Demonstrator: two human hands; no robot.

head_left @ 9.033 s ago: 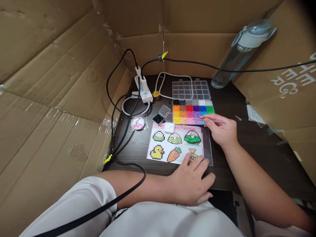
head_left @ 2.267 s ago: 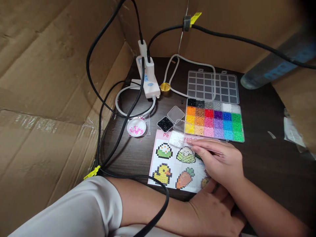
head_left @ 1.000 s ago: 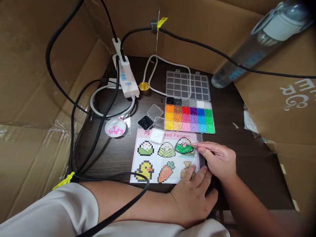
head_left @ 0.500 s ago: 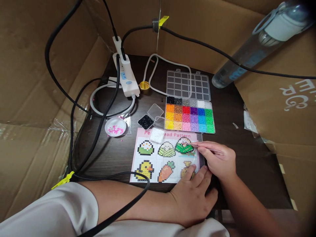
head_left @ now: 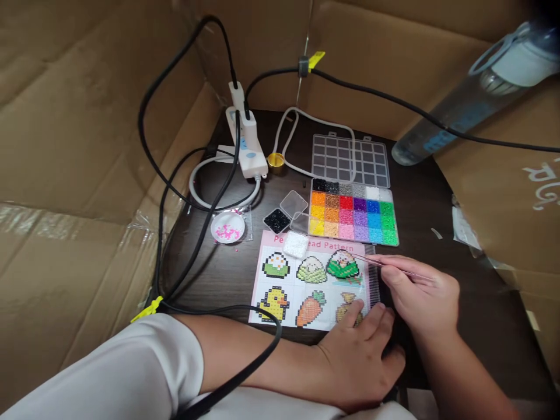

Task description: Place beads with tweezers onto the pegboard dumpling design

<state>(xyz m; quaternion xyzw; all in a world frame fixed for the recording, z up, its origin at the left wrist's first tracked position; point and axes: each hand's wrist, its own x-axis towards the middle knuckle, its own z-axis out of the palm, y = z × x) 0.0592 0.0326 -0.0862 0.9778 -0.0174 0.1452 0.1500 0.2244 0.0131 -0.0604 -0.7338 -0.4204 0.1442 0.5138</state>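
Observation:
My right hand (head_left: 426, 297) pinches a pair of tweezers (head_left: 396, 265), whose tips point left at the upper right corner of the green and white bead figure (head_left: 343, 266). That figure sits on a clear pegboard over a printed bead pattern sheet (head_left: 286, 326). Whether the tips hold a bead is too small to tell. Fingers spread, my left hand (head_left: 365, 356) lies flat across the lower right of the sheet and the board's edge. A small box of white beads (head_left: 295, 245) rests on the sheet's top edge, and a box of black beads (head_left: 276, 221) stands beyond it.
A sorted bead case (head_left: 353, 213) with its clear lid (head_left: 350, 160) lies behind the sheet. At left are a white dish (head_left: 227, 227) with pink beads, a power strip (head_left: 247, 143) and black cables. A gold cup (head_left: 276, 163) and a bottle (head_left: 459, 111) stand farther back.
The camera view has shifted, so the scene sits farther right and slightly lower. The tweezer tips have moved from the middle of the bead figure to its upper right edge. My left hand stays on the sheet.

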